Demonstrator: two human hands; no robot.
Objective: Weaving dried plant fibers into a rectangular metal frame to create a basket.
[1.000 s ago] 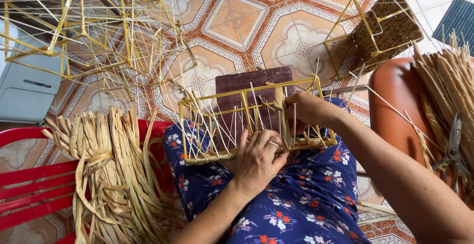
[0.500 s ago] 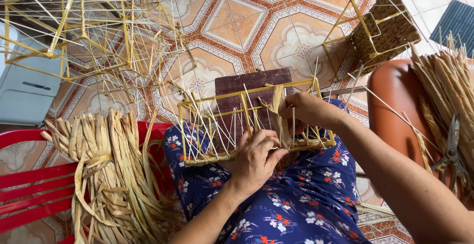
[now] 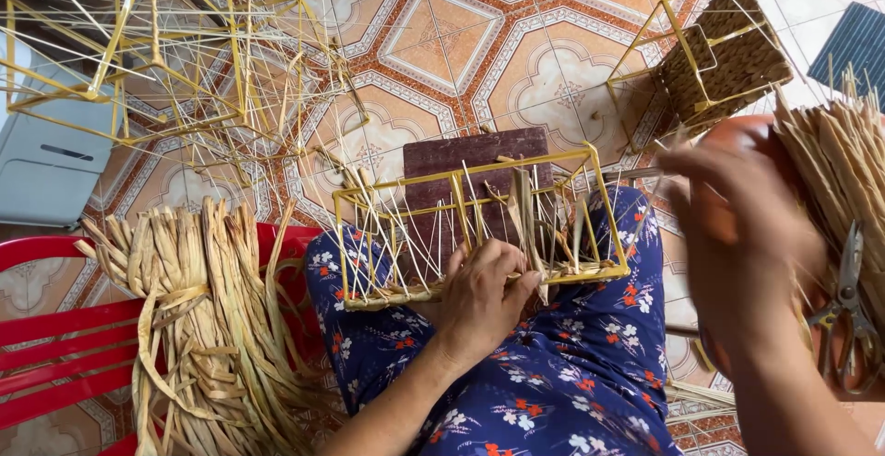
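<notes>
Weaving on my lap, centre of frame.

I'm steadying the yellow wire frame (image 3: 479, 225) on my lap, my left hand (image 3: 481, 301) pinching a dried strand (image 3: 527, 225) against it; my right hand (image 3: 737, 225), blurred at right, is reaching open toward the straw bundle (image 3: 830, 161).

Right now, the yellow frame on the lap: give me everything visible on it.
The frame is a box of thin yellow bars, metal by the look, open on top and lying tilted on the person's lap over the floral fabric. Pale thin stakes stand along its sides, and a few dried straw strips are woven in near the middle; most of it is unwoven. The left hand grips its near edge. The right hand, blurred, is off it.
</notes>
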